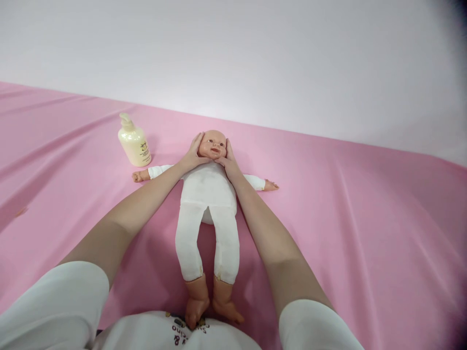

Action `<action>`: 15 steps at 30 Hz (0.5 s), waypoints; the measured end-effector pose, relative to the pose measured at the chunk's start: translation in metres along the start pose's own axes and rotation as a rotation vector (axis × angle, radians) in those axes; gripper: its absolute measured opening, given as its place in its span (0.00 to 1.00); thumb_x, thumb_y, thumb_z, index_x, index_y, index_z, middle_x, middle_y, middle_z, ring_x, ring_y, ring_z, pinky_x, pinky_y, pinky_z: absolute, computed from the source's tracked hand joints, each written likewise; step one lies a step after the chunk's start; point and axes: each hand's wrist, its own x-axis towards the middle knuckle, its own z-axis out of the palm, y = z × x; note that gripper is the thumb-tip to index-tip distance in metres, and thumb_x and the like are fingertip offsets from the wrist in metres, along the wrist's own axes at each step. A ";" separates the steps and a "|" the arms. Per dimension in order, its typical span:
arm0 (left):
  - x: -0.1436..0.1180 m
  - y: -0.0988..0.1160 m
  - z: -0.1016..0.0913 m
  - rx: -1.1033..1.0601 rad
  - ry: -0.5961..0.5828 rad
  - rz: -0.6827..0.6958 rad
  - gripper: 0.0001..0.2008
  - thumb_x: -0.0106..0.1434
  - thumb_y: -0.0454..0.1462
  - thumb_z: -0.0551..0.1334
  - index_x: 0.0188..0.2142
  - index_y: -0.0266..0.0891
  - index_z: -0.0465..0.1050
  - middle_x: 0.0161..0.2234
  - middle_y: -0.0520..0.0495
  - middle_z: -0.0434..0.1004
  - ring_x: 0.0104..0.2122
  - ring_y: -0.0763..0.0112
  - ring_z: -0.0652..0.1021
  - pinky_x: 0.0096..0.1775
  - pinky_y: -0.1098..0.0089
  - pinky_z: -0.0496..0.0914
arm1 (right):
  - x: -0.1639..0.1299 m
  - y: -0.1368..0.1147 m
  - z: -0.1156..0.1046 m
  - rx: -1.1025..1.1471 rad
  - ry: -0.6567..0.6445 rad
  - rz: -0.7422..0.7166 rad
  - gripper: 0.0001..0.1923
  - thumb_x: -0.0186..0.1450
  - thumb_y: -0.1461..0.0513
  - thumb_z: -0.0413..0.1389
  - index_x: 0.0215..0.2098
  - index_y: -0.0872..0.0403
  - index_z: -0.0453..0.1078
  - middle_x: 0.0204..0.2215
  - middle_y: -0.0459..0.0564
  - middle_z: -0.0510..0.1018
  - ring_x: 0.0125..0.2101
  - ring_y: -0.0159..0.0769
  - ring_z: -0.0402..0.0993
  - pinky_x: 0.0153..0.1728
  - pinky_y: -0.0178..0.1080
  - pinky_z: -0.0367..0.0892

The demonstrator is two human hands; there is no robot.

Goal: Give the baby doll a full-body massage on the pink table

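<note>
A baby doll (209, 187) lies on its back, its head toward the wall and its bare feet toward me. White cloth covers its body, arms and legs. My left hand (193, 154) cups one side of the doll's head, the thumb lying under the chin. On the other side my right hand (230, 158) is curved around the cheek, its thumb also near the chin. Between them the two hands hold the head, with the face turned up and uncovered. The doll's arms stretch out sideways beneath my forearms.
A pale yellow pump bottle (134, 146) stands to the left of the doll's head, close to its outstretched hand. Pink cloth (365, 233) with some creases covers the surface. Behind its far edge rises a white wall (233, 58).
</note>
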 end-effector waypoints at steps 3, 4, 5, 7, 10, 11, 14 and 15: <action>0.000 -0.001 -0.001 -0.014 -0.001 0.002 0.55 0.53 0.43 0.72 0.74 0.45 0.44 0.75 0.43 0.39 0.75 0.47 0.45 0.73 0.50 0.48 | 0.000 0.001 0.002 0.006 0.028 -0.010 0.59 0.55 0.62 0.63 0.76 0.37 0.35 0.75 0.41 0.50 0.66 0.51 0.66 0.56 0.55 0.78; 0.001 -0.002 -0.001 -0.025 0.001 0.000 0.54 0.53 0.42 0.71 0.74 0.46 0.45 0.75 0.44 0.39 0.75 0.47 0.45 0.73 0.50 0.48 | 0.001 0.003 0.003 0.005 0.032 -0.014 0.59 0.56 0.61 0.63 0.76 0.38 0.34 0.75 0.42 0.50 0.66 0.52 0.65 0.59 0.57 0.76; 0.002 -0.005 0.000 -0.040 0.006 -0.003 0.53 0.53 0.41 0.69 0.73 0.47 0.45 0.75 0.45 0.40 0.75 0.47 0.45 0.73 0.50 0.47 | 0.003 0.005 0.004 0.006 0.040 -0.014 0.59 0.56 0.60 0.62 0.76 0.38 0.32 0.75 0.42 0.50 0.67 0.52 0.64 0.61 0.58 0.73; 0.005 -0.010 0.001 -0.080 0.013 -0.016 0.50 0.53 0.39 0.66 0.73 0.49 0.47 0.75 0.49 0.41 0.75 0.48 0.44 0.73 0.50 0.45 | 0.009 0.010 0.005 0.013 0.071 -0.003 0.60 0.56 0.58 0.60 0.76 0.41 0.28 0.75 0.41 0.48 0.69 0.52 0.61 0.66 0.60 0.66; 0.013 -0.019 0.005 -0.135 0.017 -0.044 0.48 0.53 0.38 0.61 0.73 0.51 0.48 0.75 0.54 0.43 0.75 0.50 0.42 0.74 0.49 0.44 | 0.016 0.017 0.005 0.031 0.128 0.010 0.61 0.54 0.58 0.57 0.76 0.45 0.26 0.76 0.42 0.46 0.71 0.50 0.58 0.71 0.58 0.58; 0.015 -0.022 0.006 -0.147 0.022 -0.054 0.48 0.53 0.38 0.60 0.73 0.51 0.48 0.75 0.55 0.43 0.75 0.51 0.42 0.74 0.49 0.44 | 0.017 0.018 0.005 0.033 0.135 0.007 0.60 0.54 0.58 0.57 0.76 0.46 0.26 0.76 0.42 0.46 0.71 0.49 0.57 0.71 0.57 0.57; 0.021 -0.027 0.010 -0.178 0.077 -0.084 0.47 0.52 0.38 0.58 0.72 0.49 0.50 0.74 0.54 0.47 0.75 0.51 0.44 0.73 0.49 0.46 | 0.019 0.021 0.004 0.029 0.134 -0.026 0.59 0.55 0.56 0.55 0.76 0.47 0.28 0.76 0.42 0.46 0.72 0.48 0.54 0.72 0.56 0.56; 0.023 -0.029 0.011 -0.194 0.101 -0.094 0.46 0.52 0.38 0.57 0.72 0.47 0.51 0.74 0.53 0.48 0.75 0.51 0.45 0.73 0.49 0.46 | 0.019 0.021 0.003 0.025 0.133 -0.037 0.58 0.56 0.55 0.55 0.76 0.47 0.28 0.76 0.41 0.46 0.73 0.48 0.53 0.71 0.56 0.56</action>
